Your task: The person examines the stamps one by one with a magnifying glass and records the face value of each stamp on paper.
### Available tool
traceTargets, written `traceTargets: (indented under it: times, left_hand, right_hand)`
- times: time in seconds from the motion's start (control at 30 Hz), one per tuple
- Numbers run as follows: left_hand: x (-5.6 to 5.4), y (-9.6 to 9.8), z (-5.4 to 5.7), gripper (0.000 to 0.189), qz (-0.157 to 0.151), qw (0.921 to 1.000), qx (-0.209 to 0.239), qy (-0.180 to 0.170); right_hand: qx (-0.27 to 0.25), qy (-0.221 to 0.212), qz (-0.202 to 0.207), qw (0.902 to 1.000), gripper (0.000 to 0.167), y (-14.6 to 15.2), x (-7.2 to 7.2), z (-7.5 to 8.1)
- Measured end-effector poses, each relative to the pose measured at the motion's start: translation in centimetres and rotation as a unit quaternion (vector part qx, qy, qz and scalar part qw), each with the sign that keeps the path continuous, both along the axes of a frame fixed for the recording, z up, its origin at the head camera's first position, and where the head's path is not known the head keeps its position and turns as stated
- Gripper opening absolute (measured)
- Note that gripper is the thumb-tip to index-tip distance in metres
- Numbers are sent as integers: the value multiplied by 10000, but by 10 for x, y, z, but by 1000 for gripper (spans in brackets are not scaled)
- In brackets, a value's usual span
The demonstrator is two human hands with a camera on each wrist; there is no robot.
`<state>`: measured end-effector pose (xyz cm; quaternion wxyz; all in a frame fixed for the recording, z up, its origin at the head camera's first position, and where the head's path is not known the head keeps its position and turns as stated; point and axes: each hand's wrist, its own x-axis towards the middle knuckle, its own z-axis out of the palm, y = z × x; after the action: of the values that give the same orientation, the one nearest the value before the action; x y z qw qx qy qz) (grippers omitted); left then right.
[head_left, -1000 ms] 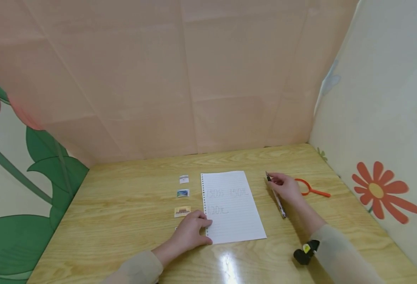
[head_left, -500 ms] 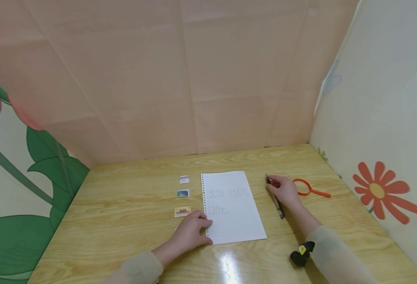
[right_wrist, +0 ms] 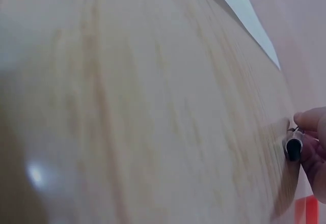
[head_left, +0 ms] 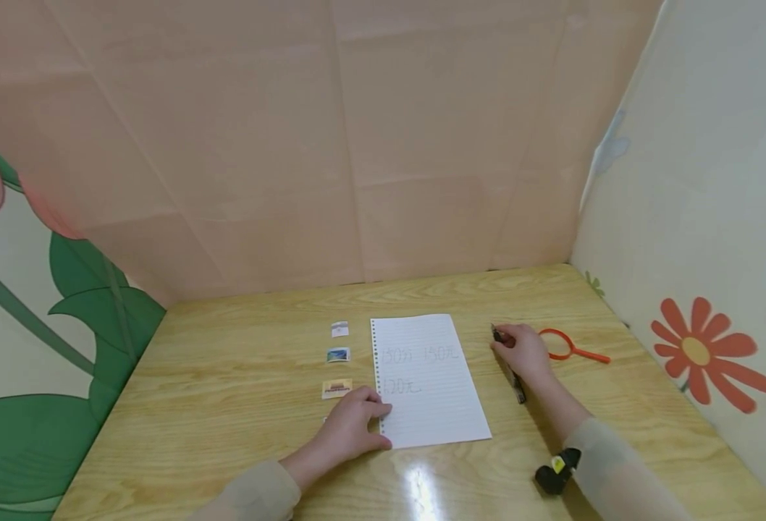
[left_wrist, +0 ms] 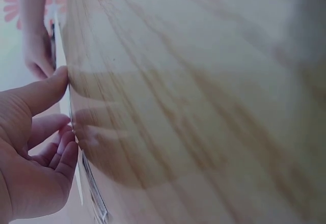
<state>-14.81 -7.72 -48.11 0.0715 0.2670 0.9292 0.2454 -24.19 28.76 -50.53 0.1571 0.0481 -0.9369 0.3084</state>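
Observation:
In the head view my left hand (head_left: 350, 423) rests at the lower left edge of a lined sheet of paper (head_left: 451, 412), thumb and fingertips on its punched margin. Pencil-like grey handwriting runs across the sheet in two rows. Right of the paper, my right hand (head_left: 525, 353) pinches a pen (head_left: 515, 385) near its far end, the pen slanting along the tabletop. The right wrist view catches the pen's dark rear end (right_wrist: 294, 150) between thumb and fingers. In the left wrist view the fingertips (left_wrist: 66, 155) of my left hand touch down at the paper's edge.
A column of stamps lies left of the paper: a pale one (head_left: 339, 329), a blue one (head_left: 338, 354) and a yellowish one (head_left: 337, 388). A red magnifying glass (head_left: 588, 355) lies right of my right hand. Walls border the wooden table (head_left: 226, 376) behind and at right.
My right hand has drawn slightly nearer along the pen, its fingers now closer round the pen's far end. My left hand and the paper have stayed put.

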Motion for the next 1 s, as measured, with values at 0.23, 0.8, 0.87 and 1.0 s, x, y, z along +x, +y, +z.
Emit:
traceTargets:
  times: [0.23, 0.8, 0.87, 1.0]
  left_hand:
    - [-2, -2, 1, 59, -116, 9999, 50, 117]
    - [-22, -6, 5, 37, 263, 9912, 1297, -26]
    - [-29, -10, 9, 34, 360, 9894, 1406, 28]
    - [-45, -19, 16, 29, 560, 9853, 1561, 409]
  right_hand:
    - [-148, 128, 43, 9998, 38, 6, 0, -3]
    - [-867, 210, 31, 9960, 37, 36, 24, 16]
    - [-765, 259, 9, 9967, 37, 47, 27, 17]
    - [-676, 152, -52, 9976, 39, 69, 33, 18]
